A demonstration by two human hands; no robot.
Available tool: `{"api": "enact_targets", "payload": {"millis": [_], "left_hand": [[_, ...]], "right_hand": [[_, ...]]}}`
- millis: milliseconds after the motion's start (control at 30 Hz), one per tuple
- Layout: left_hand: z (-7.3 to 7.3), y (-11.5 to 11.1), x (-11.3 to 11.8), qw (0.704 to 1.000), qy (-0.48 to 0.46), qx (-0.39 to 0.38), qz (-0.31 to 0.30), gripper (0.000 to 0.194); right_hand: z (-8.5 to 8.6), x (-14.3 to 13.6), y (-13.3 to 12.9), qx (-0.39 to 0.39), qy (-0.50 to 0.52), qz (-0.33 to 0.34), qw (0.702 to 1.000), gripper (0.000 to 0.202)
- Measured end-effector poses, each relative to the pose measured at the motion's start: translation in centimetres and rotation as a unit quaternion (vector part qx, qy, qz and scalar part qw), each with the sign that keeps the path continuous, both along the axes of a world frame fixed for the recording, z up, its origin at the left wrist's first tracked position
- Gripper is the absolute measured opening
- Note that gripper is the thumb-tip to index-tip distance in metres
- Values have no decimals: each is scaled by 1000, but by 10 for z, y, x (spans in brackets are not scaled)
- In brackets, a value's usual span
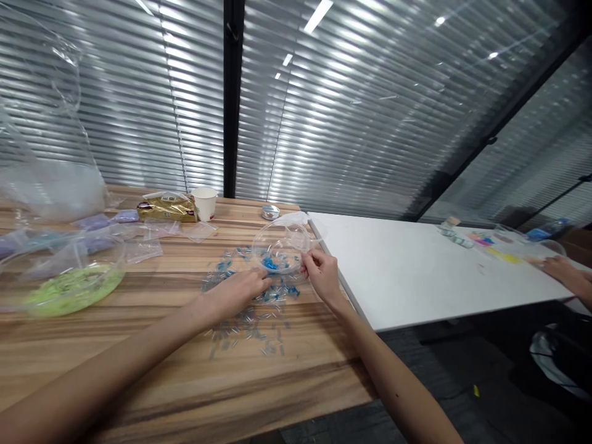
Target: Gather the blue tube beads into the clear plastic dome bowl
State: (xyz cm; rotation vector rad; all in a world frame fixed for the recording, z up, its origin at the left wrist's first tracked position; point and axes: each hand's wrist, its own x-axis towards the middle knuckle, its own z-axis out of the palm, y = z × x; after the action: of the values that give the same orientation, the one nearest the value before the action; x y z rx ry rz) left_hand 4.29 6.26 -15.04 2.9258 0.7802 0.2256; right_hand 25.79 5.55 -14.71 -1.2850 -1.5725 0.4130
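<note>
A round clear plastic container [259, 237] is tilted over the wooden table, with small blue pieces [272, 264] in its lower part. My right hand [321, 272] pinches the container's right rim. My left hand [250, 285] is at the lower left of the container, with its fingers close together and bent; whatever is between the fingertips is hidden. Around and below both hands lies a loose spread of small clear and blue tube-like pieces [247, 320].
At left stand a clear tub with yellow-green contents [76, 290] and several small plastic bags [144, 250]. Behind are a gold packet [169, 208], a paper cup [204, 203] and a small round tin [271, 212]. A white table [393, 271] adjoins at right, with another person's hand [557, 268] there.
</note>
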Motion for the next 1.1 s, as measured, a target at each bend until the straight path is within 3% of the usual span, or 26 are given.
{"api": "enact_targets", "payload": {"millis": [467,1100], "left_hand": [[1,0,1,1000,7,18,0,29],[0,0,2,1000,4,15,4,29]], "right_hand": [[-2,1,4,-37,19,-27,999,30],[-1,2,5,-61,-34,-66,995,27]]}}
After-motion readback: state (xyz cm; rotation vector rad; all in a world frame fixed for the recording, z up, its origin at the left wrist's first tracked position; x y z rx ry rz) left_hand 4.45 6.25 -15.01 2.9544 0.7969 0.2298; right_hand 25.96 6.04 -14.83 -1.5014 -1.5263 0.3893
